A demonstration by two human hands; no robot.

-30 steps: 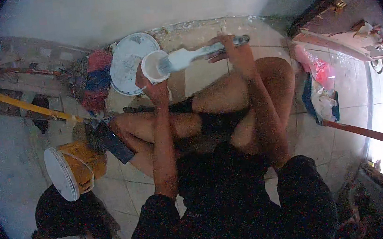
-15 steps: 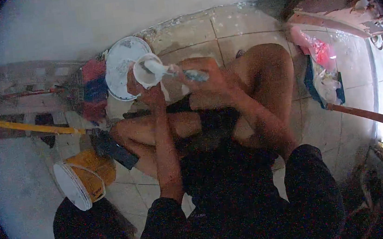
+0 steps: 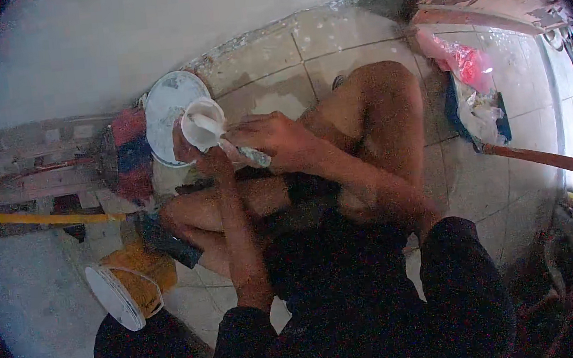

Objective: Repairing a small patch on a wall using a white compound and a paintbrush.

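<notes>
My left hand point(image 3: 209, 160) is wrapped round a small white cup point(image 3: 191, 134), its mouth turned up toward me. Inside the cup lies the whitened head of a paintbrush point(image 3: 253, 156), whose handle is smeared with pale paint. My right hand point(image 3: 277, 139) grips that handle, with the fingers bent over it just right of the cup. Directly behind the cup and left hand is a round white bucket top or lid point(image 3: 166, 108) streaked with grey; the hand covers part of it.
On the left stand a yellow bucket point(image 3: 143, 267) with a white top and a yellow bar point(image 3: 53, 216). Another person point(image 3: 143, 348) crouches at lower left. A dustpan point(image 3: 461, 115) with plastic waste and a wooden handle lies right, below a worn wooden piece point(image 3: 493, 14). A pale wall rises ahead.
The brush has tipped deeper into the cup, and its handle now slants down to the right. My right hand has come nearer the cup. The whole view has shifted slightly.
</notes>
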